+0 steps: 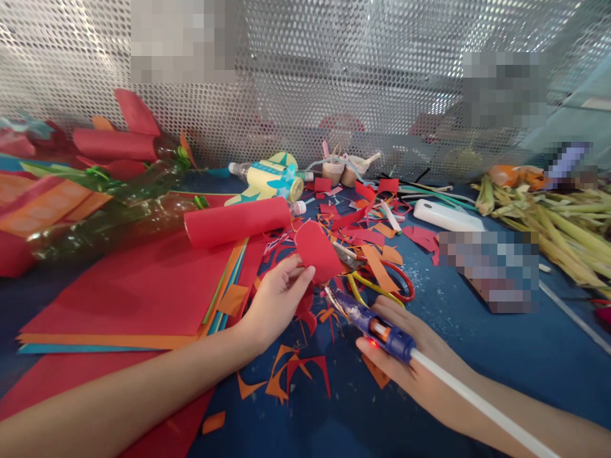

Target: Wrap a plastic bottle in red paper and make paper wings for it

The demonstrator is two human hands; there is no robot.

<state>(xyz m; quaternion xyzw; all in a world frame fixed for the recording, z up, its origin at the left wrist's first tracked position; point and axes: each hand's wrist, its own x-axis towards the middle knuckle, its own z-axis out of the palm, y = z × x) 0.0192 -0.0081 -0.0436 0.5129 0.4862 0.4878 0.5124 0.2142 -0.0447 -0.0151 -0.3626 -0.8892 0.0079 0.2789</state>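
Between the thumb and fingers of my left hand [281, 299] is a red paper cutout [317, 251] with a rounded end. My right hand [415, 356] grips a blue glue gun [367, 321], its nozzle pointing left toward the cutout, with a small red light glowing on it. A long white glue stick [477, 404] sticks out of its back end. Just beyond the gun lie scissors [405, 283] with red handles and a yellow-handled pair [356, 289], partly covered by paper scraps. A bottle wrapped in red paper [238, 221] lies behind my left hand.
Stacked coloured paper [124, 286] covers the left side. Green plastic bottles [114, 222] lie behind it. A yellow paper-wrapped bottle [272, 178], small pots [334, 170], a white device [449, 216] and dried stalks [548, 222] line the back and right. Paper scraps [286, 375] litter the blue table.
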